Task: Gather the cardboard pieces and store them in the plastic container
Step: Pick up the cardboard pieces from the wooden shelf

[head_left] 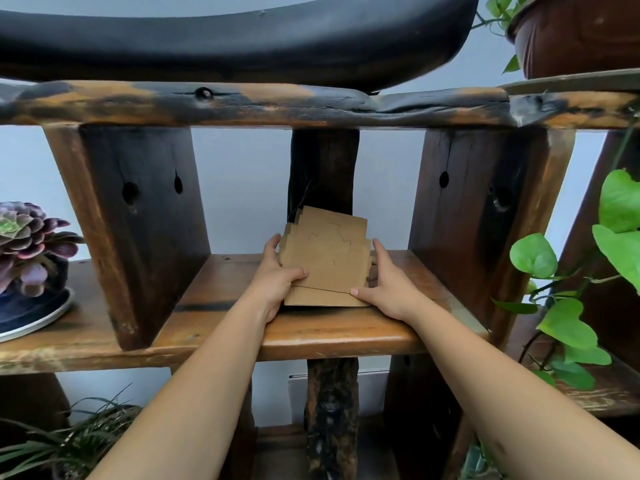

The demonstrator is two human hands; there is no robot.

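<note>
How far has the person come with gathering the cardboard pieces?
Done: the brown cardboard pieces already sit together in one uneven stack on the wooden shelf. In hand: the left hand and right hand press its two sides. Left: storing them; no plastic container is in view.

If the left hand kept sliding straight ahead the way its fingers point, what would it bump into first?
Probably the dark wooden post at the back of the shelf. The left hand points up along the left edge of the cardboard pieces it holds, toward that post. Depth is hard to judge.
</note>
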